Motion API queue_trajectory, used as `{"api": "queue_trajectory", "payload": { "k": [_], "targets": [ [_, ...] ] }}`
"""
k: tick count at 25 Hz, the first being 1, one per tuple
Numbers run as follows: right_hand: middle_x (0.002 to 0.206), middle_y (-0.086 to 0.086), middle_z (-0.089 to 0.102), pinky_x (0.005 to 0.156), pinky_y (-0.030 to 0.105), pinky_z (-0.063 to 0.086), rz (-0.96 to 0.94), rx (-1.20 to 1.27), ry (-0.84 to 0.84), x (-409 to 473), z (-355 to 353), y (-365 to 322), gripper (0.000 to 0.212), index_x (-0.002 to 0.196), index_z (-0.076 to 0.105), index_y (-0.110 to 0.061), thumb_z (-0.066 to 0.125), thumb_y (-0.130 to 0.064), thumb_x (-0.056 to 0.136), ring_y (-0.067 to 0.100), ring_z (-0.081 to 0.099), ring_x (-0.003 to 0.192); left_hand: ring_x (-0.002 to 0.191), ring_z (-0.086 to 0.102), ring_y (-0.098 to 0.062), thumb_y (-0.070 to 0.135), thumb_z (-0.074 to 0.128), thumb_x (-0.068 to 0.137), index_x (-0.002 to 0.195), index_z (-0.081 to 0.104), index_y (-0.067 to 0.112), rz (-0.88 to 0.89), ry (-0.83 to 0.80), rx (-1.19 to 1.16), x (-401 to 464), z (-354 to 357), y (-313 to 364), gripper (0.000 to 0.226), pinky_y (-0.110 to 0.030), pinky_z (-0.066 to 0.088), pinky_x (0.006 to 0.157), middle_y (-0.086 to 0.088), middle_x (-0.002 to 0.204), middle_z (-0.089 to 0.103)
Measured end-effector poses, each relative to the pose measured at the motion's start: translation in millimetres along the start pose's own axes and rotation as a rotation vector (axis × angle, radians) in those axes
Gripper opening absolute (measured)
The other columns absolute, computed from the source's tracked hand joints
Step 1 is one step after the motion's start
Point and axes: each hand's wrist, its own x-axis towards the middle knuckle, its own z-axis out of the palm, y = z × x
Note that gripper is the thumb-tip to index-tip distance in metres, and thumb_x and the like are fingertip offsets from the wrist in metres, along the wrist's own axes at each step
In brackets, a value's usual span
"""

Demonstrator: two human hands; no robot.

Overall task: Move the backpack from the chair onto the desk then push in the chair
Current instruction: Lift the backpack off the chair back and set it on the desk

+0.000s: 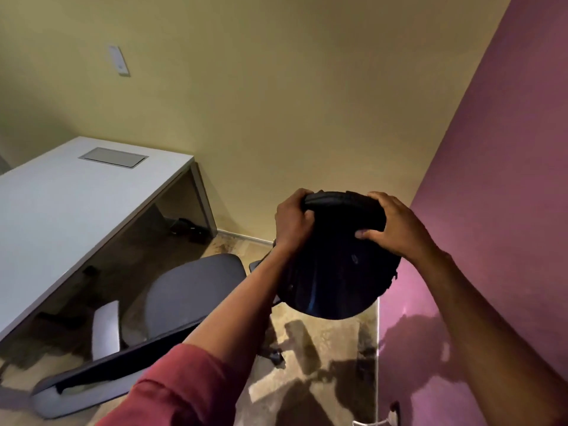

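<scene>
A black backpack (335, 265) hangs in the air to the right of the chair, above the floor. My left hand (292, 221) grips its top left edge. My right hand (388, 224) grips the top right edge, thumb pressed on the front. The grey office chair (190, 290) stands pulled out from the desk, its seat bare, with a white armrest (106, 325) on its left and the backrest rim nearest me. The white desk (76, 204) lies to the left, its top bare apart from a grey cable hatch (113, 157).
A beige wall (276, 103) closes the far side and a purple wall (491, 210) runs along the right, close to the backpack. Dark cables lie on the floor under the desk (187, 229). The chair's base and a caster (276, 356) show on the floor.
</scene>
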Motion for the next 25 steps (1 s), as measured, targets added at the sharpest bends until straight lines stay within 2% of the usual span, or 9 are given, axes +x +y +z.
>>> {"api": "queue_trajectory", "payload": {
  "k": [2, 4, 6, 8, 10, 14, 19, 25],
  "targets": [
    [0.117, 0.004, 0.064, 0.071, 0.033, 0.044, -0.014, -0.116, 0.065, 19.8, -1.2, -10.5, 0.056, 0.12, 0.05, -0.023, 0.081, -0.037, 0.075, 0.03, 0.062, 0.102, 0.077, 0.06, -0.014, -0.002, 0.048, 0.067, 0.098, 0.069, 0.016, 0.046, -0.012, -0.011, 17.4, -4.5, -2.6, 0.042, -0.024, 0.044, 0.068, 0.009, 0.081, 0.066],
    [0.102, 0.005, 0.067, 0.063, 0.032, 0.038, -0.014, -0.208, 0.13, 40.3, -1.6, -23.2, 0.04, 0.108, 0.05, -0.021, 0.075, -0.029, 0.079, 0.032, 0.063, 0.089, 0.077, 0.06, -0.013, -0.003, 0.048, 0.067, 0.098, 0.068, 0.015, 0.089, -0.015, 0.003, 38.0, -11.7, -7.6, 0.041, -0.021, 0.044, 0.067, 0.008, 0.081, 0.066],
    [0.096, 0.006, 0.067, 0.061, 0.032, 0.038, -0.016, -0.238, 0.151, 61.0, 0.3, -32.6, 0.034, 0.105, 0.05, -0.019, 0.072, -0.025, 0.079, 0.034, 0.063, 0.084, 0.076, 0.058, -0.012, -0.006, 0.049, 0.068, 0.099, 0.067, 0.014, 0.116, -0.023, 0.013, 61.1, -19.7, -15.7, 0.041, -0.012, 0.039, 0.065, 0.007, 0.082, 0.065],
    [0.095, 0.007, 0.066, 0.062, 0.033, 0.039, -0.029, -0.229, 0.141, 83.4, 4.8, -38.5, 0.032, 0.102, 0.051, -0.018, 0.071, -0.023, 0.078, 0.035, 0.063, 0.083, 0.077, 0.058, -0.012, -0.007, 0.049, 0.068, 0.098, 0.066, 0.012, 0.127, -0.029, 0.012, 83.4, -24.2, -26.4, 0.04, -0.009, 0.038, 0.065, 0.005, 0.084, 0.065],
    [0.094, 0.008, 0.066, 0.063, 0.033, 0.036, -0.04, -0.199, 0.103, 106.4, 11.4, -40.8, 0.03, 0.099, 0.051, -0.017, 0.07, -0.022, 0.077, 0.036, 0.062, 0.084, 0.078, 0.058, -0.014, -0.008, 0.048, 0.068, 0.096, 0.065, 0.012, 0.12, -0.023, -0.002, 101.3, -24.8, -39.7, 0.039, -0.012, 0.04, 0.067, 0.003, 0.084, 0.066],
    [0.087, 0.008, 0.065, 0.061, 0.034, 0.037, -0.002, -0.146, 0.032, 153.7, 31.1, -30.3, 0.032, 0.095, 0.046, -0.024, 0.069, -0.022, 0.073, 0.036, 0.061, 0.081, 0.079, 0.061, -0.016, -0.004, 0.049, 0.07, 0.097, 0.064, 0.016, 0.076, -0.025, 0.023, 135.0, -16.3, -65.6, 0.037, -0.028, 0.046, 0.07, 0.003, 0.085, 0.068],
    [0.077, 0.001, 0.062, 0.059, 0.034, 0.04, -0.017, -0.066, -0.047, 212.6, 62.8, -10.8, 0.032, 0.091, 0.048, -0.028, 0.072, -0.022, 0.07, 0.033, 0.06, 0.076, 0.079, 0.061, -0.015, 0.003, 0.051, 0.069, 0.096, 0.064, 0.019, 0.062, -0.063, 0.129, 179.3, -7.4, -101.6, 0.033, -0.032, 0.047, 0.071, 0.007, 0.083, 0.067],
    [0.081, 0.0, 0.067, 0.061, 0.033, 0.043, -0.073, 0.028, -0.149, 286.9, 87.4, 6.5, 0.031, 0.092, 0.053, -0.031, 0.072, -0.023, 0.069, 0.029, 0.061, 0.076, 0.083, 0.065, -0.015, 0.004, 0.056, 0.073, 0.095, 0.065, 0.023, -0.025, -0.071, 0.209, 234.5, 3.0, -130.3, 0.031, -0.034, 0.05, 0.076, 0.008, 0.086, 0.07]
  ]
}}
